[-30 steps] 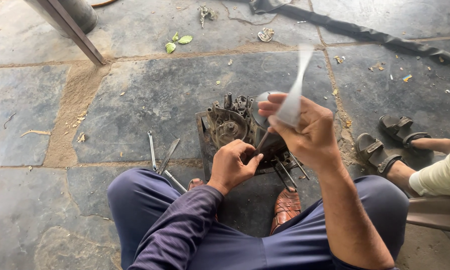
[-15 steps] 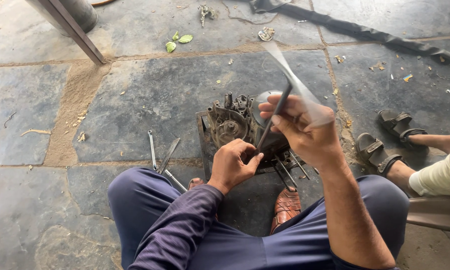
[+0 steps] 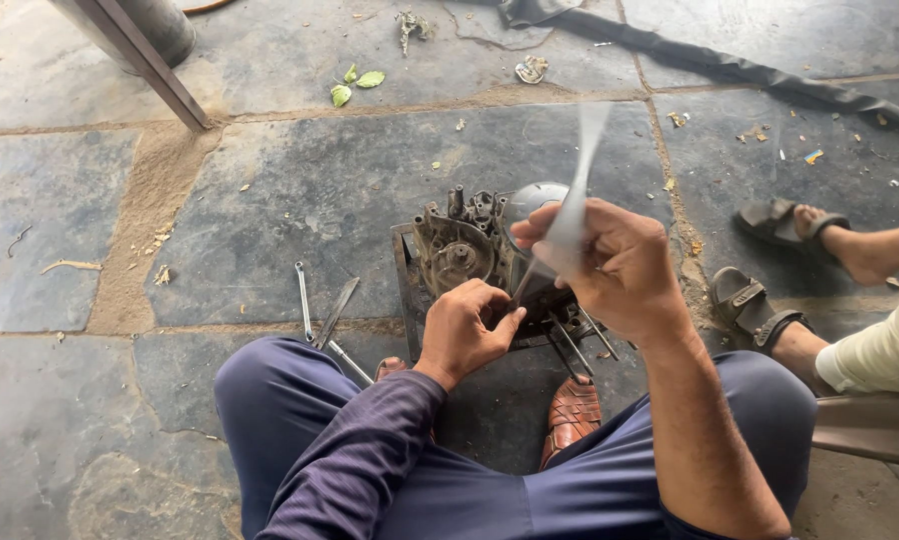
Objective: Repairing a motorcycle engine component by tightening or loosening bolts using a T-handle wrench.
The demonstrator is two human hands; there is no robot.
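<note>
1. R hand (image 3: 618,262) fist clamped on long thin metal tool (image 3: 577,205), blurred, raised over engine casing (image 3: 462,247).
2. L hand (image 3: 467,330) curled shut, resting on casing's near edge.
3. Casing sits on stone floor (image 3: 270,190) btwn knees; spanners (image 3: 322,315) just left.

The floor (image 3: 270,200) is dark grey-blue stone slabs with sandy tan joints. At its middle the engine case (image 3: 460,245) is grimy grey-brown metal, with a shiny silver dome (image 3: 532,196) on its right. Left of it lie silver-grey wrenches (image 3: 315,305). Far off, two bright green leaves (image 3: 355,85) and a dark grey strap (image 3: 730,65). The near trousers (image 3: 290,400) and sleeve (image 3: 360,450) are navy-purple, the sleeve finely striped. The near sandal (image 3: 573,415) is woven reddish brown; the right sandals (image 3: 760,300) dark brown-grey. The blurred tool (image 3: 580,190) reads pale grey.
</note>
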